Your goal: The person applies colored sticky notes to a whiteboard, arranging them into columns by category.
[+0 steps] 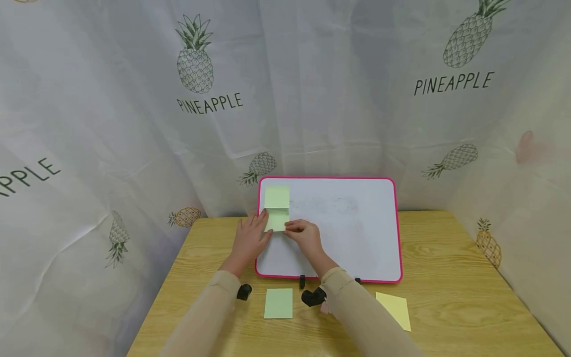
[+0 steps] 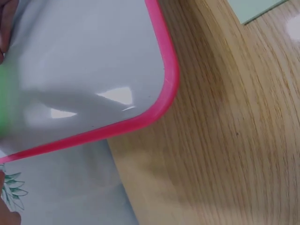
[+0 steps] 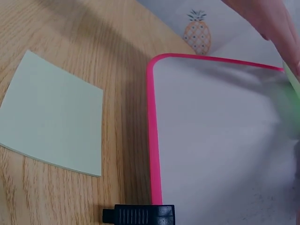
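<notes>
A whiteboard [image 1: 352, 243] with a pink rim stands propped on the table. Two pale green sticky notes are at its upper left, the upper note [image 1: 277, 197] directly above the lower note [image 1: 278, 221]. My left hand [image 1: 251, 240] has its fingers spread, with fingertips at the lower note's left edge and the thumb near its bottom corner. At the opposite lower corner, my right hand [image 1: 309, 239] pinches the same note between thumb and fingers. The right wrist view shows part of that hand [image 3: 276, 26] beside the note's green edge [image 3: 291, 77].
A green sticky note pad [image 1: 278, 303] lies in front of the board, and a yellow one [image 1: 396, 310] sits right of the right forearm. Something pink [image 1: 324, 308] is partly hidden by the right sleeve. Black clips [image 1: 302, 281] hold the board's lower edge. A pineapple-print curtain [image 1: 312, 99] hangs behind.
</notes>
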Available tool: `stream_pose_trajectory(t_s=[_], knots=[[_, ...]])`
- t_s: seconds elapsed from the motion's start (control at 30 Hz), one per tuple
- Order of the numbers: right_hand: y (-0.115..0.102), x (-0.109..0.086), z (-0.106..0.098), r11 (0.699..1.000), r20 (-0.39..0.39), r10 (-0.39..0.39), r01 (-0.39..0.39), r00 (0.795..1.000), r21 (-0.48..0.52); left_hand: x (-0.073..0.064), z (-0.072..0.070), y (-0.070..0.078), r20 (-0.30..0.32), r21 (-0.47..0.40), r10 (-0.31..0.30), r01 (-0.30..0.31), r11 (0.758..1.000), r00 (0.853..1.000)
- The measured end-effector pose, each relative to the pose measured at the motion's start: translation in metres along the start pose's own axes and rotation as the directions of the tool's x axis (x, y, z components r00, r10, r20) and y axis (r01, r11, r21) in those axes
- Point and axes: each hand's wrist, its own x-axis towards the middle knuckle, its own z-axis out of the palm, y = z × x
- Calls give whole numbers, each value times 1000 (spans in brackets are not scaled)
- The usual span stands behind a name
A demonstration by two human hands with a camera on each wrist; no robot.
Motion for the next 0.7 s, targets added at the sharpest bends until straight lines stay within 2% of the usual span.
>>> stream_pose_trajectory(t_s=[0.2,0.37,0.53,0.63,0.7], knots=[[2,2,-1,998,23,-21,22,1000,-58,4,9,-4,-9,22,-18,18,1000,1000],[5,4,-3,990,60,-83,90,995,-113,7,15,-5,-1,62,-24,24,998,1000],[1,3,-7,982,114,-107,123,988,-145,8,23,-6,-13,89,0,1,996,1000],[-4,3,-10,964,148,-119,150,982,-218,8,27,-7,-23,66,29,-27,997,999],[-8,5,-11,925,187,-150,204,971,-319,7,28,-7,-25,19,36,-36,999,999]])
